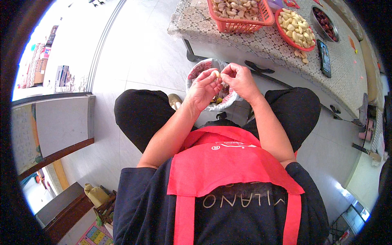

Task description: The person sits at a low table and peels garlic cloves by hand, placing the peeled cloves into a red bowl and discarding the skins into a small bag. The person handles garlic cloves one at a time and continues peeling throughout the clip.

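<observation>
A pale garlic clove (217, 74) is pinched between the thumb and fingers of my left hand (202, 88). The fingertips of my right hand (240, 80) are closed at the clove's right side; whether they grip its flesh or a bit of skin is too small to tell. Both hands are above a waste bin lined with a printed plastic bag (196, 73), with scraps partly visible inside. Unpeeled garlic cloves (235, 9) fill a red plastic basket (237, 27) on the table. Beside it, peeled cloves (295, 27) are heaped in a red bowl (283, 36).
The table (260, 41) has a lace-patterned cover. On it are a few loose cloves (301, 55), a smartphone (324, 58) with its screen lit, and a metal bowl (335, 37) of dark red pieces. My knees flank the bin, and a shoe (174, 100) shows at its left.
</observation>
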Demonstrator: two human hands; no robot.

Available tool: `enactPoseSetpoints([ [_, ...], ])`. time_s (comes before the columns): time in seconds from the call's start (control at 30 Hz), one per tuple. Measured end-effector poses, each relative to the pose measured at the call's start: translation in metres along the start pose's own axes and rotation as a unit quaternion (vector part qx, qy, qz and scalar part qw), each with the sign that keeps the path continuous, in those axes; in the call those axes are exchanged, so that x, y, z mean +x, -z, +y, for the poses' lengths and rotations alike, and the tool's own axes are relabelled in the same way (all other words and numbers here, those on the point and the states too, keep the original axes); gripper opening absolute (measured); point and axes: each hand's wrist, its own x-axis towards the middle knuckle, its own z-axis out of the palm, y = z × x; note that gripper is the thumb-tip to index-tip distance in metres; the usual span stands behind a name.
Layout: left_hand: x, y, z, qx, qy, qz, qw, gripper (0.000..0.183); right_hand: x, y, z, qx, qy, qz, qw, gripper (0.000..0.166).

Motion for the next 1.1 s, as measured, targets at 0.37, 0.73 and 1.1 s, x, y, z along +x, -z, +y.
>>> enactPoseSetpoints([
  [0.37,-0.001,-0.001,0.000,0.011,0.007,0.004,1.000,0.014,0.002,0.005,0.006,-0.015,0.052,0.037,0.998,0.009],
  [0.73,-0.003,0.000,-0.001,0.024,-0.006,0.009,1.000,0.015,0.001,0.003,0.004,0.007,-0.004,-0.001,1.000,0.012],
  [1.1,-0.006,-0.003,-0.002,0.079,-0.027,0.043,0.996,0.013,0.000,0.004,0.000,-0.007,-0.021,-0.013,1.000,0.013],
])
